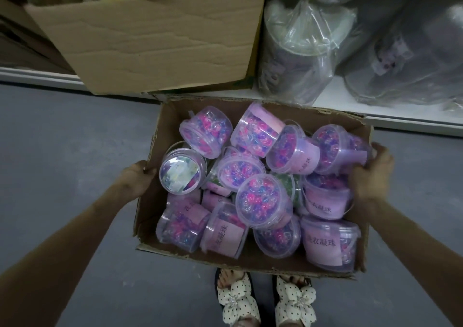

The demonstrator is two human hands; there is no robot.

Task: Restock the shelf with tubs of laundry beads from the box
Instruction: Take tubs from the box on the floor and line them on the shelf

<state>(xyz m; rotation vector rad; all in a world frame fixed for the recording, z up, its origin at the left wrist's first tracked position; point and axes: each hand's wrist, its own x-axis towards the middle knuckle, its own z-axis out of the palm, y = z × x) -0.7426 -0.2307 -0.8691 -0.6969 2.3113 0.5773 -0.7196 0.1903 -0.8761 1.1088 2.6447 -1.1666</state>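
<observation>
Fingers (380, 155) of left hand (136, 178) & right hand (372, 173) are curled on box (250, 261) sides; tubs (263, 198) all boxed, restock judged approx. nil done.

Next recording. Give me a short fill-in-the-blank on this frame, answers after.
1. The left hand and the right hand grip opposite edges of the open ____.
2. Among the pink-and-purple tubs, a middle tub holds ____ beads.
3. The larger carton stands on the white ____, left of plastic-wrapped goods.
Missing words: box; green; shelf.
</observation>
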